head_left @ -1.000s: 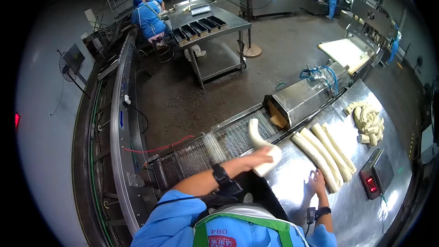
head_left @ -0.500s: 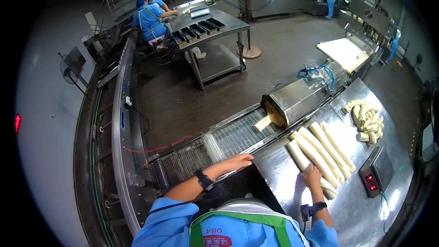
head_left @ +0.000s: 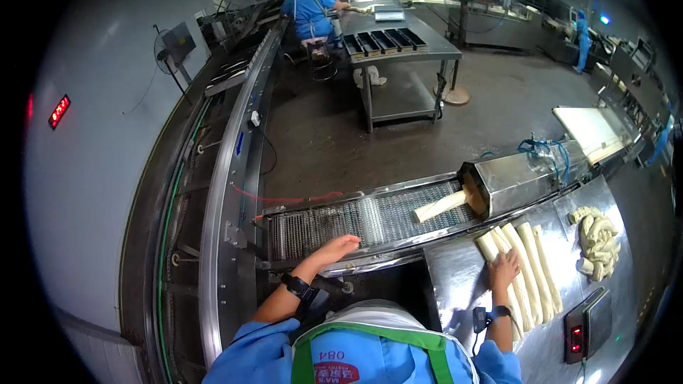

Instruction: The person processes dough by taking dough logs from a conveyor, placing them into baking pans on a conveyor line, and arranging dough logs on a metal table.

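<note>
My left hand (head_left: 337, 249) hovers at the near edge of the mesh conveyor (head_left: 320, 224), holding nothing, its fingers extended. On the steel table to the right, my right hand (head_left: 504, 269) rests over the leftmost of several long pale dough rolls (head_left: 532, 259), fingers spread on top of them. These rolls lie side by side, close together. Another dough roll (head_left: 442, 206) lies on the conveyor belt, its far end at the opening of a metal housing (head_left: 523, 176).
Dough scraps (head_left: 600, 242) are heaped at the table's right, behind a scale (head_left: 588, 325) with a red display. A long metal rail (head_left: 229, 192) runs along the left. Farther off, people in blue sit by a steel table (head_left: 434, 46) holding black pans (head_left: 384, 43).
The view has turned left. The conveyor's dough roll shows more of its length outside the housing. My right hand has shifted on top of the rolls, its fingers more spread.
</note>
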The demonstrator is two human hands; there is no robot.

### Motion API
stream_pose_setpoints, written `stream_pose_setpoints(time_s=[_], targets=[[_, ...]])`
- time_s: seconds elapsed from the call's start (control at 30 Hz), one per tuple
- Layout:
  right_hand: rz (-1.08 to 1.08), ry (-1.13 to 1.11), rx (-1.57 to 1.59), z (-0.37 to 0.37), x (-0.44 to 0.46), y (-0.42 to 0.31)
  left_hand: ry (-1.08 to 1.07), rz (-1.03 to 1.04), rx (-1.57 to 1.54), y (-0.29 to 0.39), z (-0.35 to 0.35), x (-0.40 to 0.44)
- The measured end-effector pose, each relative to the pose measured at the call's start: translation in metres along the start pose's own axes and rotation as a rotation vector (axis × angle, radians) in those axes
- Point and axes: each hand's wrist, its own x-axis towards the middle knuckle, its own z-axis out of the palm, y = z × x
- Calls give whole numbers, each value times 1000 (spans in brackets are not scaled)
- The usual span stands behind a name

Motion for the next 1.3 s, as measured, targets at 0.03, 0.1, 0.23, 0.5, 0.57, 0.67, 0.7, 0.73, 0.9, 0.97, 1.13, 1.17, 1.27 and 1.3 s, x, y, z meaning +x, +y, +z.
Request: stream_pose_setpoints(time_s=[0.03, 0.1, 0.23, 0.5, 0.57, 0.67, 0.7, 0.73, 0.9, 0.97, 1.13, 1.17, 1.27, 1.3], targets=[[8, -8, -7, -3, 2, 0, -5, 2, 2, -1, 0, -1], [9, -5, -18, -7, 3, -1, -10, -16, 2, 1, -1, -3], [-30, 34, 17, -5, -3, 2, -21, -17, 39, -17, -4, 13], [32, -147, -29, -33, -61, 23, 184, 43, 645, -35, 7, 86], [66, -118, -73, -40, -81, 36, 252, -15, 842, -15, 23, 97], [134, -33, -151, -35, -111, 70, 282, 56, 953, -15, 31, 121], [176, -45, -158, -39, -120, 78, 253, 86, 962, -17, 32, 128], [216, -58, -163, -41, -128, 85, 241, 64, 969, -21, 32, 135], [373, -49, -180, -66, -166, 99, 267, 137, 1177, -20, 23, 135], [408, -59, -102, -61, -172, 105, 241, 60, 956, -9, 26, 132], [409, -31, -22, -49, -174, 112, -346, -194, -49, 63, 70, 101], [414, -58, -41, -50, -173, 113, -392, -136, -33, 71, 87, 99], [463, -165, -9, -67, -167, 105, -708, 8, 142, 83, 151, 88], [462, -190, 21, -61, -165, 113, -834, 16, 156, 89, 172, 73]])
